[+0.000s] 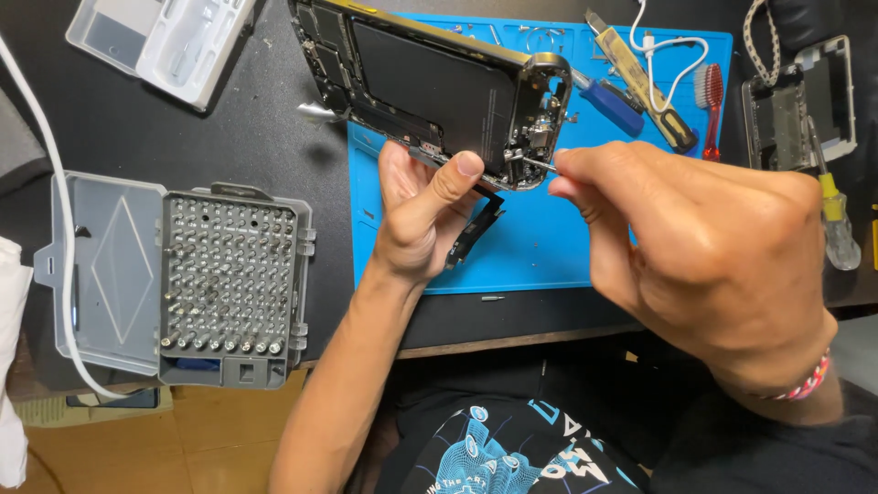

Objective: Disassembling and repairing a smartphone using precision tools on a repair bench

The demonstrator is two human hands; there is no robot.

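Blue silicone mat [549, 247] lies under one opened phone [430, 87], tilted on its edge above the mat, gripped at its lower rim by the left hand [416, 215], thumb up. Right hand [695, 247] pinches one thin metal tool [538, 163], tip touching the phone's lower corner. One grey bit case [229, 284] sits open well to the left.

You have two hands in view – left hand [416, 215], right hand [704, 247]. One opened phone [430, 87], one blue mat [540, 247], one bit case [229, 284]. Two screwdrivers – blue-handled screwdriver [611, 102], yellow-handled screwdriver [834, 220]. One red brush [711, 96].
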